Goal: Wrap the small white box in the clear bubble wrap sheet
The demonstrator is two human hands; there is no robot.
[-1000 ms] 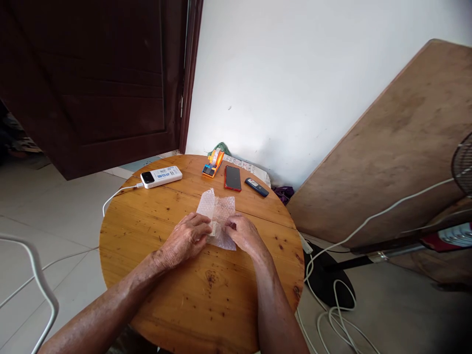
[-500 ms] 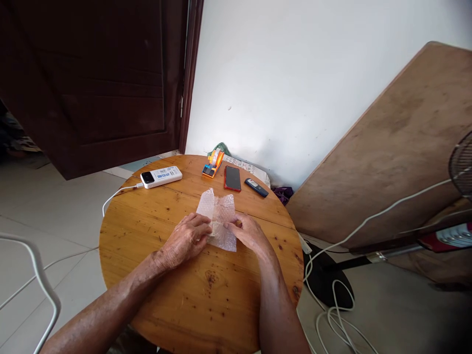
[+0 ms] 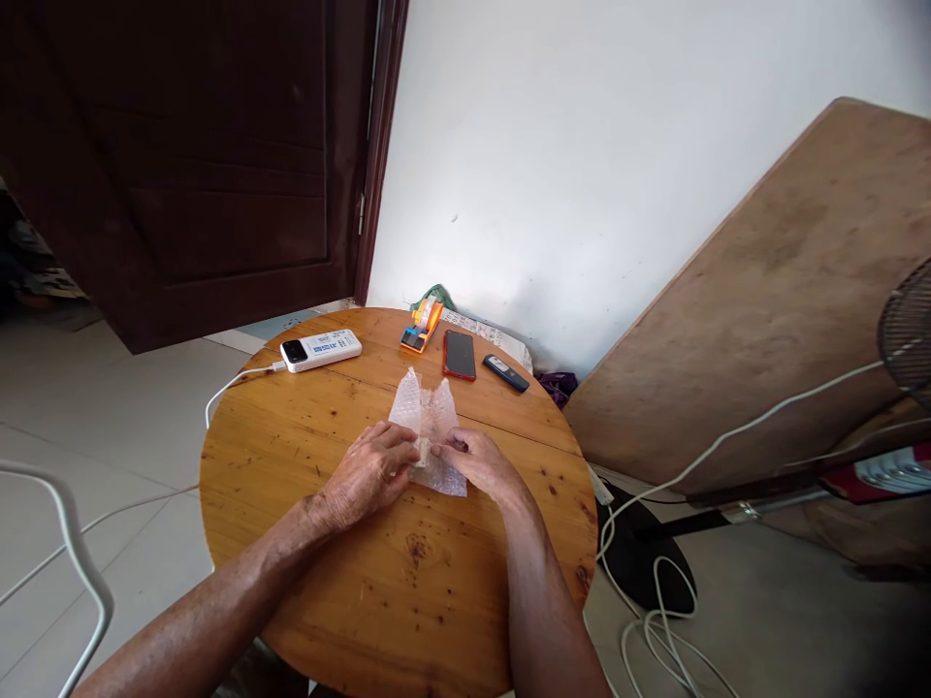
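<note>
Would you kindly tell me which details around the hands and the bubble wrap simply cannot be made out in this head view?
- What the bubble wrap encloses: covered by the wrap, the left hand and the right hand.
- Fingertips of both hands: tucked into the folds.
- Print on the white power bank: too small.
- Fan: cut off by the right edge.

Take the round wooden table (image 3: pixel 349 601) as your marker. At its far edge you have a white power bank (image 3: pixel 321 350) toward the left, with a white cable (image 3: pixel 233 380) running off the table's left side. Right of that sit an orange tape dispenser (image 3: pixel 421 325), a red-edged phone (image 3: pixel 459 354) lying flat, and a small dark remote (image 3: pixel 506 372). Beyond the table's right side, a large wooden board (image 3: pixel 763 291) leans against the white wall (image 3: pixel 582 145).
</note>
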